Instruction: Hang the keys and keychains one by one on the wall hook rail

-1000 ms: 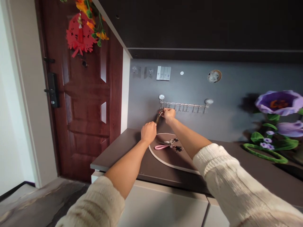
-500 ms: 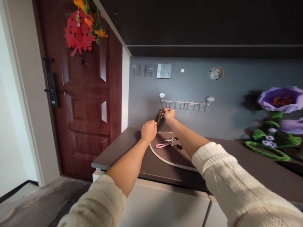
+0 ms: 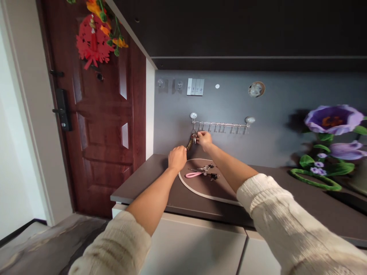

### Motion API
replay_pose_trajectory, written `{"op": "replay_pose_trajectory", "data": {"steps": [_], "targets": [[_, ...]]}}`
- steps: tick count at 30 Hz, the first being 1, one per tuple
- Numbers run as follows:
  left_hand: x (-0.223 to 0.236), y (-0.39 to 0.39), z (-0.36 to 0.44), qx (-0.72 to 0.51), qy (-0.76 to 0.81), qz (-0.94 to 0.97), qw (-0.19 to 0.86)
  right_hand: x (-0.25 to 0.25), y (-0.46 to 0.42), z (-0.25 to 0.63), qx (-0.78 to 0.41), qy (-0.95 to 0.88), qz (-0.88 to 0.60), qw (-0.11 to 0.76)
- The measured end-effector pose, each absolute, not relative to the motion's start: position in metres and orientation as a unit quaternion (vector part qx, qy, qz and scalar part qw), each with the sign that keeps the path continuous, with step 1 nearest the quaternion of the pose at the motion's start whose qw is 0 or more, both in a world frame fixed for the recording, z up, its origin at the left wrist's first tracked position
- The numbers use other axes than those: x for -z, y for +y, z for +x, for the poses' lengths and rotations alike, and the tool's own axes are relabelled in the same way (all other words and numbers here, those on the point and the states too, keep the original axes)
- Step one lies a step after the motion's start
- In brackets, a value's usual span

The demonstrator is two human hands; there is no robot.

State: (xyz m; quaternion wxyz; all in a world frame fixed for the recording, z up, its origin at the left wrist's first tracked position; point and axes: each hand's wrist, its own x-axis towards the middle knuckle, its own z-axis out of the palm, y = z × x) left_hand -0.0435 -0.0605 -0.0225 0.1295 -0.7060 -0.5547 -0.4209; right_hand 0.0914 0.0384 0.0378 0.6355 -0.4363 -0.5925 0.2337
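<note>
Decent gap over the table's (image 3: 140,179) left edge. Tighter toward the back edge: keys (image 3: 205,171) lying there, left hand (image 3: 177,157) and right hand (image 3: 204,140) up by the wall (image 3: 174,107), flowers (image 3: 334,120) back right, cabinet (image 3: 246,30) overhead.

Brown countertop (image 3: 149,172) carries 1 mat (image 3: 205,187) (pale-rimmed).

The left hand (image 3: 177,158) gripped the dark strap (image 3: 189,144); the right hand (image 3: 204,140) was beside the keys (image 3: 195,139), below the hook rail's (image 3: 220,124) left end.
</note>
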Motion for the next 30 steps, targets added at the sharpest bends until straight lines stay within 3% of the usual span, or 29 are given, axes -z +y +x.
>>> {"op": "replay_pose_trajectory", "data": {"steps": [9,19,30], "targets": [[0.025,-0.071,-0.034,0.453,-0.531,-0.712,0.084,-0.043,-0.029,0.12,-0.298,-0.585,-0.44,0.613],[0.028,-0.092,-0.004,0.423,-0.452,-0.783,0.063,0.014,-0.078,0.156,-0.301,-0.63,-0.438,0.566],[0.038,-0.099,0.0,0.256,-0.43,-0.853,0.15,0.036,-0.091,0.169,-0.048,-0.768,-0.517,0.376]]}}
